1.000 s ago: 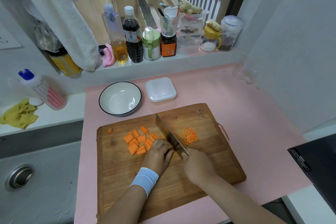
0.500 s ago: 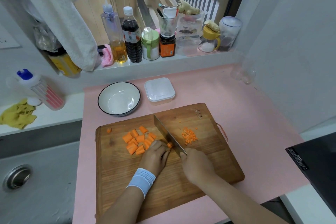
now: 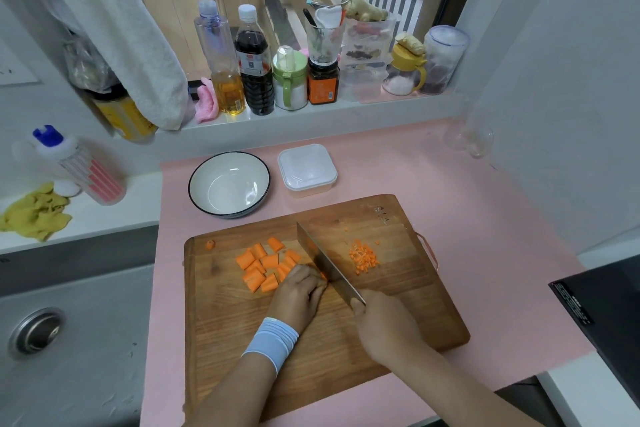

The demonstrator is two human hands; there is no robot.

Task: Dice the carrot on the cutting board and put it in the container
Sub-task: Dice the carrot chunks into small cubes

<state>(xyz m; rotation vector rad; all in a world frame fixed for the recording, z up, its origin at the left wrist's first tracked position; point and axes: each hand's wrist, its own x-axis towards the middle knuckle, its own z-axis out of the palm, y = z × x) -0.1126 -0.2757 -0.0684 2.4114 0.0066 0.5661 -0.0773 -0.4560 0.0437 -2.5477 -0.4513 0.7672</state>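
A wooden cutting board (image 3: 398, 305) lies on a pink mat. Several orange carrot chunks (image 3: 265, 267) sit left of centre on it, and a small heap of fine carrot dice (image 3: 363, 257) lies to the right. One stray carrot bit (image 3: 210, 244) is near the board's far left corner. My left hand (image 3: 299, 295), with a blue wristband, curls over a carrot piece that barely shows at its fingertips. My right hand (image 3: 384, 322) grips the handle of a cleaver (image 3: 327, 263), whose blade edge rests on the board right beside my left fingers.
Behind the board stand a white bowl with a dark rim (image 3: 229, 184) and a lidded white plastic container (image 3: 307, 170). Bottles and jars line the window sill (image 3: 311, 111). A sink (image 3: 38, 329) is at left, a black cooktop (image 3: 609, 315) at right.
The cleaver blade has shifted slightly between cuts beside my left fingers; both hands stay in nearly the same place on the board.
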